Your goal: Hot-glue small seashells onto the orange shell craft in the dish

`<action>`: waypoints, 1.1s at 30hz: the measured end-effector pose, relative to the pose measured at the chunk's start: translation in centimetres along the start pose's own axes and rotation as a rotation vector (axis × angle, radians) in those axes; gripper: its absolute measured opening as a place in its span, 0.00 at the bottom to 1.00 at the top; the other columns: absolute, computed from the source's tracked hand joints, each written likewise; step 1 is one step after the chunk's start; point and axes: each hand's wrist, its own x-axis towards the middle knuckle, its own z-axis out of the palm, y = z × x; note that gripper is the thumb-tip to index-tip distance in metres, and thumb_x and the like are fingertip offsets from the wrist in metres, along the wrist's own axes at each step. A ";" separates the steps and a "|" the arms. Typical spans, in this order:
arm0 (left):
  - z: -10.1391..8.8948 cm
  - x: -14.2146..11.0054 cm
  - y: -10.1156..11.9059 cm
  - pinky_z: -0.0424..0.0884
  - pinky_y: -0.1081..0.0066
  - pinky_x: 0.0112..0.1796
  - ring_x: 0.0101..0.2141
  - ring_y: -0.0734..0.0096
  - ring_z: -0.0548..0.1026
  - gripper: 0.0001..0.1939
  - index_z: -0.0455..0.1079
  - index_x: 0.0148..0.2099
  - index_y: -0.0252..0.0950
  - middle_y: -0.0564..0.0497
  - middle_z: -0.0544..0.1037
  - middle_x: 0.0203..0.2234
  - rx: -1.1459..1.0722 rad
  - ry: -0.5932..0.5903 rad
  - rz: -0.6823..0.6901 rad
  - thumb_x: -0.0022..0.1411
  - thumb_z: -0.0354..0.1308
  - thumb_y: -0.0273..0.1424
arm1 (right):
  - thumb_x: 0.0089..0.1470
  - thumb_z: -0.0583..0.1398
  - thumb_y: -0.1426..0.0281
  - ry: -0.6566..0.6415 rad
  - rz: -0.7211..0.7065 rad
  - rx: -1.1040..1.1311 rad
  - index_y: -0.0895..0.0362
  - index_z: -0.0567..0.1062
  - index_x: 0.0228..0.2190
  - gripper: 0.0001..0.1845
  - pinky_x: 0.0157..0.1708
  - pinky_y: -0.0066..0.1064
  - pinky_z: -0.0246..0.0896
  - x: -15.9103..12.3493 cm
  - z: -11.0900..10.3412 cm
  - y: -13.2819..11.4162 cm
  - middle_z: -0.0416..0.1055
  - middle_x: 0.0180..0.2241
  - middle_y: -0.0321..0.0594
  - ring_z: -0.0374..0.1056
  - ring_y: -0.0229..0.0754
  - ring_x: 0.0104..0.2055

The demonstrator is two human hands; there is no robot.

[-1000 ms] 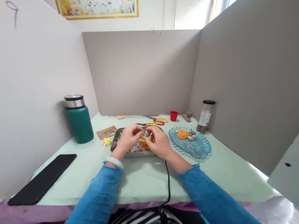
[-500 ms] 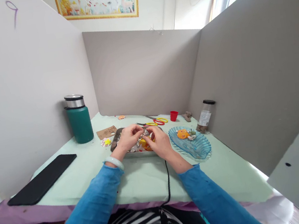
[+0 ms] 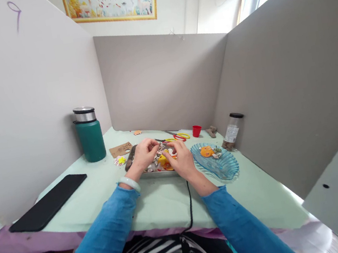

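Observation:
Both hands hover over a metal tray (image 3: pixel 129 160) of small shells and bits in the middle of the table. My left hand (image 3: pixel 144 155) is curled, its fingertips pinched on a small pale piece I cannot make out. My right hand (image 3: pixel 181 161) is curled too, fingers pressed on a small yellow-orange piece (image 3: pixel 162 160) above the tray. The two hands nearly meet at their fingertips. A white bangle (image 3: pixel 128 183) sits on my left wrist.
A blue glass shell-shaped dish (image 3: pixel 223 168) with an orange piece lies right of the tray. Behind are red and yellow scissors (image 3: pixel 178 136), a red cup (image 3: pixel 196 130), a clear jar (image 3: pixel 232 131). A green flask (image 3: pixel 89 135) and a black phone (image 3: pixel 48 203) stand left. Grey partitions enclose the table.
The hands have shifted slightly: the left drew back a little and the right moved lower over the yellow-orange piece. Nothing else moved.

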 end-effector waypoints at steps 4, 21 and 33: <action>-0.1 0.0 0.2 0.66 0.71 0.32 0.28 0.71 0.71 0.05 0.71 0.32 0.36 0.51 0.76 0.27 0.026 -0.015 0.022 0.57 0.55 0.31 | 0.57 0.61 0.61 -0.012 -0.009 0.006 0.55 0.73 0.43 0.15 0.41 0.36 0.64 0.0 -0.1 -0.1 0.71 0.44 0.44 0.68 0.45 0.40; 0.4 -0.1 -0.1 0.68 0.73 0.30 0.26 0.72 0.72 0.08 0.72 0.32 0.36 0.52 0.77 0.25 -0.136 -0.044 -0.086 0.55 0.58 0.35 | 0.56 0.61 0.60 -0.030 -0.002 0.022 0.55 0.72 0.44 0.17 0.39 0.36 0.65 -0.1 -0.1 -0.1 0.71 0.44 0.44 0.68 0.43 0.36; 0.5 -0.3 -0.3 0.69 0.72 0.32 0.28 0.72 0.72 0.06 0.71 0.34 0.36 0.51 0.77 0.27 -0.162 -0.089 -0.069 0.54 0.57 0.32 | 0.57 0.60 0.62 -0.043 -0.021 0.041 0.55 0.72 0.44 0.15 0.41 0.36 0.65 -0.2 -0.2 -0.2 0.70 0.45 0.44 0.69 0.44 0.40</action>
